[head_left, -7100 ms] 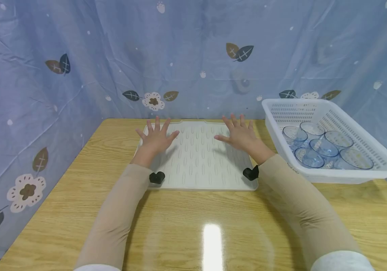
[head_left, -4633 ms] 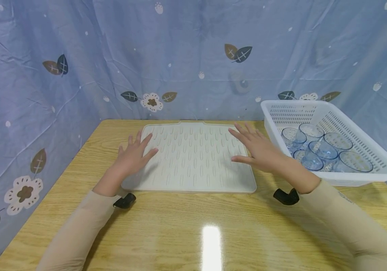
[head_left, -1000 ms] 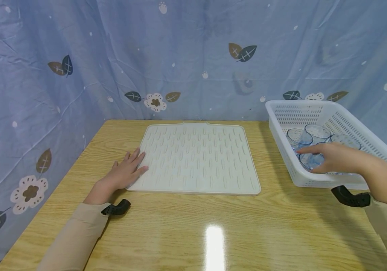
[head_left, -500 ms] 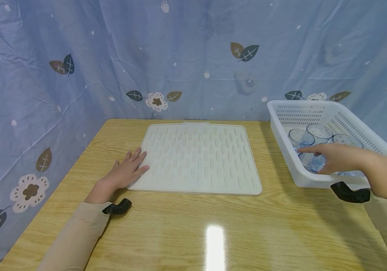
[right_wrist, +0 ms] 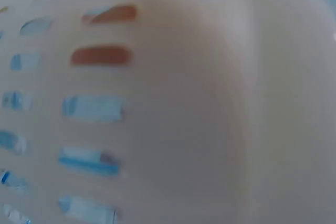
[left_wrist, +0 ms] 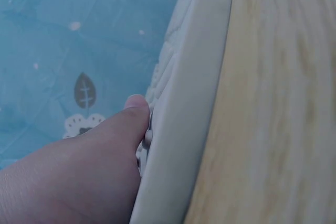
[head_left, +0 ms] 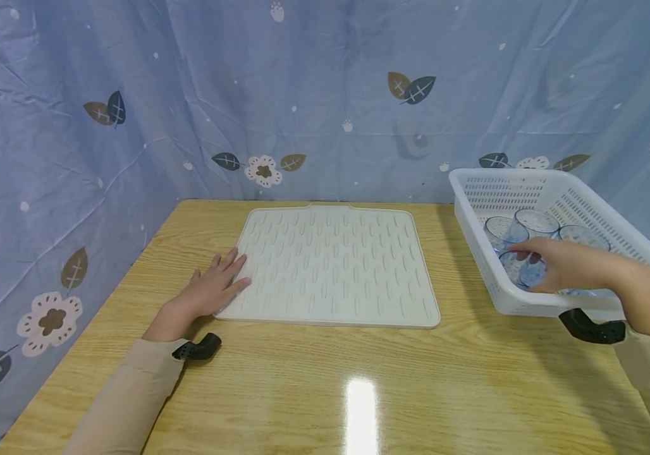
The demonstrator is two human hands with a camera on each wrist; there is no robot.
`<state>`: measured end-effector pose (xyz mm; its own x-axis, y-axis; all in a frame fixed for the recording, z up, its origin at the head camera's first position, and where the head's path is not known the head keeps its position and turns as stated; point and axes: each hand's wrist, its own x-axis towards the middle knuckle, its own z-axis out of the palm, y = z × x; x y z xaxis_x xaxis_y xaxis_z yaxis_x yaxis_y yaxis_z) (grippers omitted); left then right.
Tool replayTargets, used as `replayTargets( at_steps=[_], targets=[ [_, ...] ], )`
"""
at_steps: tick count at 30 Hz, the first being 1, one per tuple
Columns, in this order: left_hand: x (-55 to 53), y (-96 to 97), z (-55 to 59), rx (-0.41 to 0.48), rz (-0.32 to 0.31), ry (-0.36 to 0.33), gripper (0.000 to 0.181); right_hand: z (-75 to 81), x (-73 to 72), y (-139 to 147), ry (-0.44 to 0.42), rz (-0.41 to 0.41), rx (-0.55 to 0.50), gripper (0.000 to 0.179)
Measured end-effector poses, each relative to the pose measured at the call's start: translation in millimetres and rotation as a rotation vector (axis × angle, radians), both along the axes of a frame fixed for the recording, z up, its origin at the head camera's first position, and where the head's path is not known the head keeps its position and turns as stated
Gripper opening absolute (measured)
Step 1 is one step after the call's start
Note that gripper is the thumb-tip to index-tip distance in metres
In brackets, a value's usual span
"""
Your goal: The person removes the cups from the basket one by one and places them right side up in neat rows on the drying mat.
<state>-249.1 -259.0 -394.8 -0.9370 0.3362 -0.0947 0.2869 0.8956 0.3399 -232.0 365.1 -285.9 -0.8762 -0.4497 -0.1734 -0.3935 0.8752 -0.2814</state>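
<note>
My left hand (head_left: pixel 205 292) rests with spread fingers on the left edge of a cream draining mat (head_left: pixel 331 265) with raised ridges. In the left wrist view, the thumb (left_wrist: pixel 137 109) lies on the mat beside its thick rim. On the right, my right hand (head_left: pixel 558 262) reaches into a white plastic basket (head_left: pixel 473 234). Its thumb and fingers curl round a clear blue drinking glass (head_left: pixel 511 268) at the basket's front left. Several similar glasses (head_left: pixel 535 221) stand around it. The right wrist view mostly shows the blurred slotted basket wall (right_wrist: pixel 184 129), with blue glass behind the slots.
The basket's near rim (head_left: pixel 564 305) stands between the right forearm and the glasses. Underneath lies a wooden table (head_left: pixel 302 379) with a light reflection near its front. A blue patterned curtain (head_left: pixel 313 95) encloses the back and left side.
Over several seconds, my left hand has settled on the mat's left edge and my right hand has gone into the basket. Lately the right fingers have closed round the glass, which appears slightly raised.
</note>
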Motion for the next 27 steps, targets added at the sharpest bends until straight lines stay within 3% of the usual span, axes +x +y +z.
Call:
replayTargets(
  at_steps=[12,22,27],
  targets=[
    [-0.1,-0.5,-1.0,-0.006,0.001,0.004,0.074,-14.1,4.6,19,0.108,0.031,-0.26,0.078],
    [2.2,0.1,0.5,0.015,-0.001,-0.01,0.073,-23.2,8.2,25,0.076,0.078,-0.526,0.083],
    [4.3,0.6,1.9,0.023,-0.001,-0.006,0.073,-25.0,7.1,25,0.103,0.094,-0.565,0.086]
  ],
)
